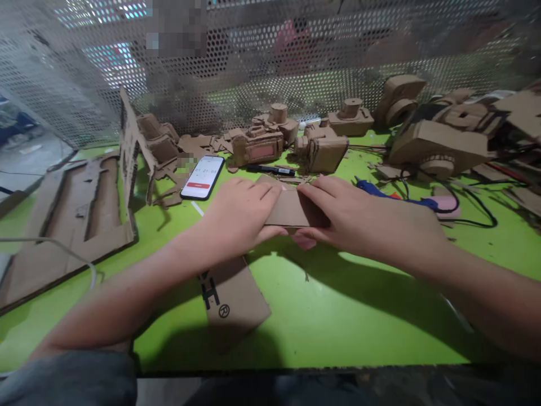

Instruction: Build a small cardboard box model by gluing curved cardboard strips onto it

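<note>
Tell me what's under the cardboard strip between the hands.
Fingertips of the right hand curl beneath the cardboard strip, and the green tabletop shows further below. The strip's underside and anything directly beneath its middle are hidden from this view.

Phone on the bench, back-left of centre: timer digits read roughly 01:21:01, soft focus. Red button below, label too small to read. Cardboard panel near the front edge: black printed letters, partly cut off, possibly "H", plus ®. Marker barrel label unreadable.
</note>
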The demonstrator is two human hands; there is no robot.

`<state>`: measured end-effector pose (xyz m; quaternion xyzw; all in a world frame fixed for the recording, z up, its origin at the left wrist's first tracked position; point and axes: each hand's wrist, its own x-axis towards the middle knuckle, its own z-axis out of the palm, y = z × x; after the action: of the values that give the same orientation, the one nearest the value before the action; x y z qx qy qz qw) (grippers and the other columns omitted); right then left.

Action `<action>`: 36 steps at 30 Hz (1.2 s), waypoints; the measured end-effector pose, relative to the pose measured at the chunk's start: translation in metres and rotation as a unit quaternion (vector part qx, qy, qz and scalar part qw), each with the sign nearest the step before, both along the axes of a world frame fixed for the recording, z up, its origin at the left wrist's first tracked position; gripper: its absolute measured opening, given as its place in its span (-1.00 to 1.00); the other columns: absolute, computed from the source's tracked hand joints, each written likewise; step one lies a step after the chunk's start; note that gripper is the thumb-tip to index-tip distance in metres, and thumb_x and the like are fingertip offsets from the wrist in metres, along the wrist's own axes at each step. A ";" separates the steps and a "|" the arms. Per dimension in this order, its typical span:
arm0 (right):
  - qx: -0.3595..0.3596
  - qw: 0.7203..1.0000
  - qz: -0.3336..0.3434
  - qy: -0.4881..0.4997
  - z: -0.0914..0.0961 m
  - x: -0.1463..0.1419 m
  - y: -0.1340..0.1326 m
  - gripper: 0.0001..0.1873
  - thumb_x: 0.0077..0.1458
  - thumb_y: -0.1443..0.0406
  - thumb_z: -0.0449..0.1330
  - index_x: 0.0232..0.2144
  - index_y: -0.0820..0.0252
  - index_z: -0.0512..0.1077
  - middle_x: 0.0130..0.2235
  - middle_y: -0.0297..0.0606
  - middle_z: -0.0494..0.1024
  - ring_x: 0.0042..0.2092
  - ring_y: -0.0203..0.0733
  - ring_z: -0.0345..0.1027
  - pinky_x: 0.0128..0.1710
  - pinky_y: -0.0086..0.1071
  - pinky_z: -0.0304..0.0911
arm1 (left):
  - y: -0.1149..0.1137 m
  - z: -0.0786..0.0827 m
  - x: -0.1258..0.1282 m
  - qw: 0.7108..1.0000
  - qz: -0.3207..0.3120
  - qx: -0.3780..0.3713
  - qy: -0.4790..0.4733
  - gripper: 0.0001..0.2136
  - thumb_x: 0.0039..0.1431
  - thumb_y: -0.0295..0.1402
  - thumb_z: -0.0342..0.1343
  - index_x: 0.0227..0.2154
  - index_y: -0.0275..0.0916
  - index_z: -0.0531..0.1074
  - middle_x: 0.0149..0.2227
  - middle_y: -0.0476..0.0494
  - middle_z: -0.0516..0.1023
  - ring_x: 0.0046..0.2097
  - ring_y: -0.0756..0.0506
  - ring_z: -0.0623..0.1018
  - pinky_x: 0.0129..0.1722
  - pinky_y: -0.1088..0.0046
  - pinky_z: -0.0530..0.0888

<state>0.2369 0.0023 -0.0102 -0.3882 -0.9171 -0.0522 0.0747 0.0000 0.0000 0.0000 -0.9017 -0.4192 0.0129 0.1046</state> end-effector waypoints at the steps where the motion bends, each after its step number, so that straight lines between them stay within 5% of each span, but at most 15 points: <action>1: -0.003 1.000 -0.003 -0.003 0.000 0.000 0.001 -0.37 0.36 0.03 0.26 0.29 0.34 0.43 0.10 0.10 0.60 0.04 0.17 0.52 0.06 -0.08 0.46 | 0.000 0.000 0.000 1.000 -0.001 0.001 0.006 -0.22 0.35 0.10 0.28 0.34 -0.51 0.39 0.19 -0.55 0.64 0.10 -0.48 0.67 0.06 0.03 0.52; 8: -0.031 1.000 -0.003 -0.003 0.001 -0.002 0.003 -0.29 0.30 0.01 0.27 0.31 0.37 0.40 0.18 0.17 0.57 0.13 0.25 0.52 0.07 -0.04 0.47 | 0.003 -0.004 -0.005 1.000 -0.005 0.027 0.011 -0.32 0.38 -0.06 0.29 0.36 -0.47 0.37 0.19 -0.52 0.65 0.11 -0.43 0.66 0.04 0.09 0.52; 18: -0.022 1.000 0.001 -0.003 -0.004 -0.002 0.008 -0.29 0.27 0.02 0.31 0.29 0.37 0.42 0.12 0.15 0.60 0.14 0.28 0.51 0.13 0.05 0.47 | 0.005 -0.003 -0.007 1.000 -0.007 0.021 0.006 -0.27 0.35 -0.04 0.29 0.40 -0.46 0.36 0.21 -0.55 0.62 0.15 -0.46 0.64 0.09 0.07 0.52; 23: 0.083 0.996 0.022 0.032 0.002 0.012 0.010 -0.09 0.40 -0.07 0.17 0.50 0.50 0.18 0.41 0.32 0.38 0.47 0.42 0.20 0.43 0.27 0.22 | 0.013 0.007 -0.024 0.998 0.012 -0.028 -0.051 -0.30 0.35 0.00 0.23 0.39 -0.38 0.38 0.18 -0.46 0.64 0.13 -0.44 0.63 0.08 0.08 0.54; 27: 0.179 0.977 0.024 0.109 0.025 0.037 0.000 -0.22 0.49 -0.04 0.10 0.42 0.52 0.33 0.36 0.31 0.46 0.51 0.26 0.20 0.54 0.13 0.12 | 0.024 0.017 -0.044 0.981 0.071 -0.092 -0.155 -0.27 0.30 0.13 0.16 0.34 -0.32 0.43 0.17 -0.42 0.64 0.11 -0.41 0.63 0.12 0.05 0.55; 32: 0.249 0.939 -0.078 0.225 0.030 0.080 -0.016 -0.55 0.46 0.08 0.17 0.23 0.14 0.58 0.15 0.06 0.65 0.19 0.13 0.54 0.35 0.10 0.31 | 0.035 0.012 -0.060 0.908 0.140 -0.222 -0.327 -0.02 0.16 0.26 0.22 0.50 -0.23 0.21 0.31 -0.43 0.53 0.15 -0.43 0.62 0.09 0.01 0.61; 36: 0.209 0.920 -0.131 0.304 0.014 0.104 -0.007 -0.60 0.42 0.02 0.16 0.03 0.08 0.67 -0.06 0.00 0.70 0.00 0.09 0.60 0.09 0.05 0.45 | 0.042 -0.020 -0.057 0.780 0.130 -0.362 -0.493 0.05 -0.10 0.29 0.43 0.39 -0.18 0.34 0.26 -0.34 0.56 0.28 -0.49 0.55 0.18 0.04 0.61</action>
<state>0.3408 -0.0045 0.0036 -0.4777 -0.7595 -0.1316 0.4216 -0.0572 0.0419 -0.0196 -0.6932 -0.4912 -0.2692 -0.4536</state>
